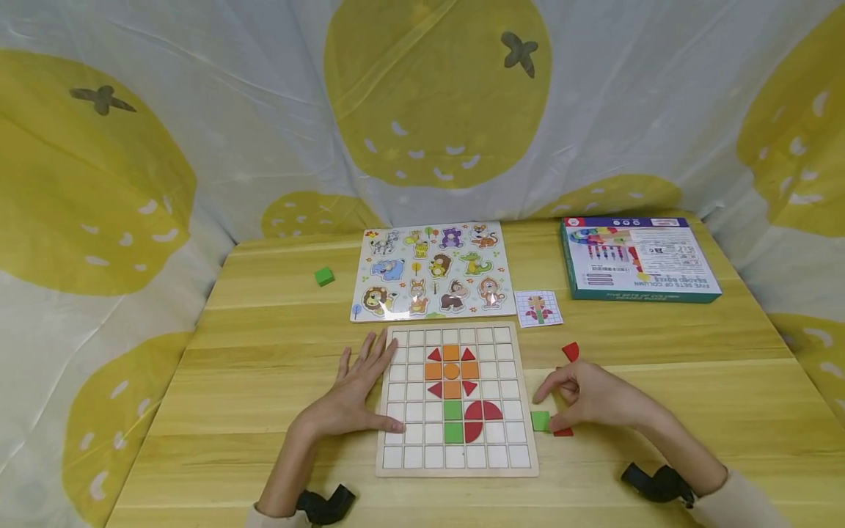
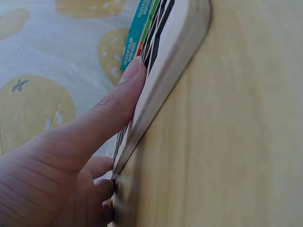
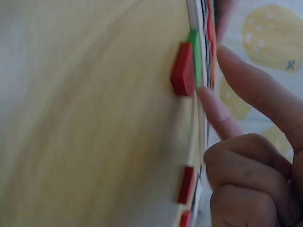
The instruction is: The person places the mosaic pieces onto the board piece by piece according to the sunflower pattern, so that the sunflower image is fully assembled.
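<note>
A wooden grid board (image 1: 413,457) lies flat in front of me. On it sit several orange squares (image 1: 433,371) round an orange circle (image 1: 452,371), red triangles (image 1: 469,354), two green squares (image 1: 453,410) and three red quarter circles (image 1: 473,432). My left hand (image 1: 353,396) rests on the board's left edge, fingers spread, thumb on top. Right of the board, my right hand (image 1: 584,396) is low over a loose green square (image 1: 540,421). Its thumb is right at that square's edge and the index finger is apart from it. Red pieces (image 3: 183,71) lie beside and partly under this hand.
A picture card (image 1: 540,309) showing a flower pattern lies above the right hand. Behind the board is an animal puzzle (image 1: 432,271). A boxed set (image 1: 640,260) lies at the back right, and a green block (image 1: 324,276) at the back left. Patterned cloth (image 1: 264,132) walls the table.
</note>
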`<state>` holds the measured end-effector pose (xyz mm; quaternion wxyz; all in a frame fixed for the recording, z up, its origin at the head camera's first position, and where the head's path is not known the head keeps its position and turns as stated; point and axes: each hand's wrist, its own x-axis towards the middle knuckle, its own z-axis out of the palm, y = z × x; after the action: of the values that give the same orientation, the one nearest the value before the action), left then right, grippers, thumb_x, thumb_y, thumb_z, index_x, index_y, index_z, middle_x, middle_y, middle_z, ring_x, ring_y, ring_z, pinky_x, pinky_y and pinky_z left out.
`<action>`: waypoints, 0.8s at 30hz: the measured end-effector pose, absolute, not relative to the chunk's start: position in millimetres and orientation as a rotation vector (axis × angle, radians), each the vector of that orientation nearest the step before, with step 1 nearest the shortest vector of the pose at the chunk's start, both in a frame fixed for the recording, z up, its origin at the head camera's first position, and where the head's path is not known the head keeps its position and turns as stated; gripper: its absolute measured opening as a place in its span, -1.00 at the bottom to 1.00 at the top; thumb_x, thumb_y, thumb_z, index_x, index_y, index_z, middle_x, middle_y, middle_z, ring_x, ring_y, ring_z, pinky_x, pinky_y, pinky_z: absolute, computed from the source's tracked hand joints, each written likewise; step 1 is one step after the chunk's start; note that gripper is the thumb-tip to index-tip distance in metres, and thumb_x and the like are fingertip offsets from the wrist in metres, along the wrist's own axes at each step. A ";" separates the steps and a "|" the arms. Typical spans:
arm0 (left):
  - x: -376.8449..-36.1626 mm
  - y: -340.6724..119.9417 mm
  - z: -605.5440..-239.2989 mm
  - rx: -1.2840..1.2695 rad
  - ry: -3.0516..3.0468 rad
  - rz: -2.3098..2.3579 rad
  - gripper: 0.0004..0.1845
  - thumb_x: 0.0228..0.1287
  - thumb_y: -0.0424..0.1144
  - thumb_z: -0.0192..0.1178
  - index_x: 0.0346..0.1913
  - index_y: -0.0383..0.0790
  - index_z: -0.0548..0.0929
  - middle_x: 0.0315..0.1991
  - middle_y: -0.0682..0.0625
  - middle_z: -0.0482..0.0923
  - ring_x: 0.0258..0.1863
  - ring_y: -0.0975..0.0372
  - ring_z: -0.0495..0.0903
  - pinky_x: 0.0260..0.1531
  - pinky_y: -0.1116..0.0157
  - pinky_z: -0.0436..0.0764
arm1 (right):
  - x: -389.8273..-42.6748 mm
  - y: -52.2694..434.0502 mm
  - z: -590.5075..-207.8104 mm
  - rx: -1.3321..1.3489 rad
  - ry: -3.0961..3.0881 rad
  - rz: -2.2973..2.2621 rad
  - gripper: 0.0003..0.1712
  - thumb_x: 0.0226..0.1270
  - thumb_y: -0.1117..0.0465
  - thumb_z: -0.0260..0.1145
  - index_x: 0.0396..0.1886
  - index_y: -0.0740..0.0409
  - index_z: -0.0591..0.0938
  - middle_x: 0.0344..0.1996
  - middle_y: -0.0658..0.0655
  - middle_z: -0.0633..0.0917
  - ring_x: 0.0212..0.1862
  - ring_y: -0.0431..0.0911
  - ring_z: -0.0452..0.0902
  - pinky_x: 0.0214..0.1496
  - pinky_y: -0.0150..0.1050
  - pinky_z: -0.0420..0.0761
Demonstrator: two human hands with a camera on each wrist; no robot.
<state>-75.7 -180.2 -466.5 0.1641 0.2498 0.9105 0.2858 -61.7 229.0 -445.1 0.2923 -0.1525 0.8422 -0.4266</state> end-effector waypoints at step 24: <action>-75.0 -179.3 -463.9 0.714 2.594 0.791 0.40 -0.20 0.28 0.47 0.56 -0.06 -0.25 0.58 -0.04 -0.47 0.56 -0.03 -0.49 0.38 -0.26 -0.50 | -72.4 223.8 -445.5 -0.305 2.548 -1.006 -0.74 -0.05 0.19 0.56 -0.30 0.01 0.71 -0.69 -0.06 0.31 -0.58 -0.23 0.17 -0.56 -0.41 0.15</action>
<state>-75.0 -179.3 -463.9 0.1677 0.2511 0.9118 0.2782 -72.4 223.8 -445.5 0.1914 -0.1085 0.9073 -0.3582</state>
